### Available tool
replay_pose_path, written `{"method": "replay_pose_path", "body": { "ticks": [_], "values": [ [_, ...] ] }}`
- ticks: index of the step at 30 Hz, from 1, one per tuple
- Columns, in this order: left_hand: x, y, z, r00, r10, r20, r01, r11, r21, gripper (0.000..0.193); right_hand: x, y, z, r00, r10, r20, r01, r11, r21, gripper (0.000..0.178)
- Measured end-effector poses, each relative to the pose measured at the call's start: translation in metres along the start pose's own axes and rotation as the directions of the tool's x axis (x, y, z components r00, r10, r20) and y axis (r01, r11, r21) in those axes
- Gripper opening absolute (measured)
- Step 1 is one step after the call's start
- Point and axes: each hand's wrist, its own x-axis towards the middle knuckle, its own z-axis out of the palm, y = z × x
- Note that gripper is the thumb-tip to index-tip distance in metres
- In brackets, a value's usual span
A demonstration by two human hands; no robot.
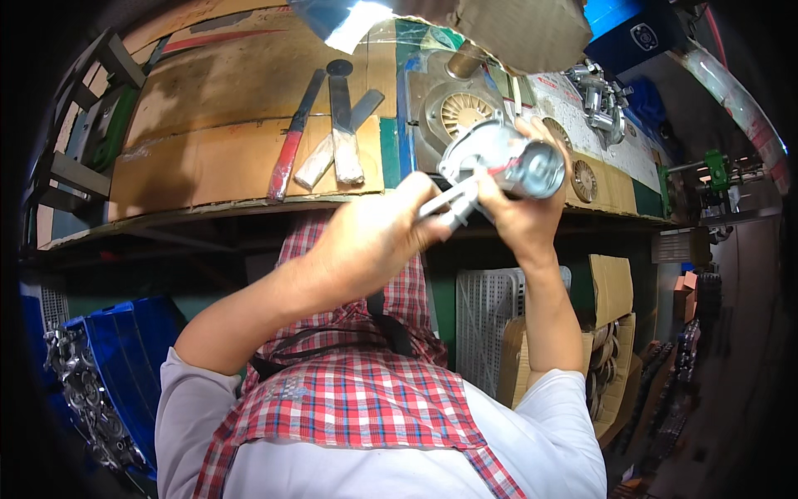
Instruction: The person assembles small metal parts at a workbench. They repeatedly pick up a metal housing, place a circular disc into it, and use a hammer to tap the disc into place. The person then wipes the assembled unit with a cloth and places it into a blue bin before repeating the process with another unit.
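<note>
Fingers of the left hand are curled round a pale tool with bar-like arms, right of centre in the frame; its far end meets the metal housing, though blur hides the exact contact. The right hand grips that silvery housing, thumb on the near side and fingertips showing over its far edge, and holds it tilted above the front of the bench, its round open end toward the right.

Nearest, at the bottom of the frame, a red checked apron covers a white shirt. At lower left, shiny metal parts lie heaped beside a blue crate. At lower right, a pale perforated basket stands next to an open carton with ring-shaped pieces inside.

Beyond the arms, cardboard covers the bench at upper left. On it lie a red-handled blade and two crossed blades with wrapped handles. Behind the housing, toward the top centre, a finned disc sits in a flat metal fixture; another slotted disc lies to the right, near the bench edge. Farther back, silvery castings stand at upper right, below a blue box.
</note>
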Motion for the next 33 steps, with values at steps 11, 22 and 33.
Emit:
{"method": "replay_pose_path", "body": {
  "ticks": [11,22,33],
  "values": [
    [0.062,-0.056,-0.019,0.903,0.174,-0.394,-0.124,0.981,0.148,0.019,0.048,0.047,0.041,0.918,0.357,0.171,-0.38,0.916,0.129,0.037],
    [0.075,-0.058,-0.027,0.905,0.235,-0.355,-0.058,0.894,0.444,0.022,0.05,0.047,0.041,0.889,0.366,0.275,-0.409,0.904,0.122,0.043],
    [0.153,0.002,-0.029,0.989,0.127,-0.075,-0.101,0.954,0.281,0.07,0.056,0.068,0.013,0.946,0.179,0.272,-0.131,0.974,-0.185,0.061]
  ]
}}
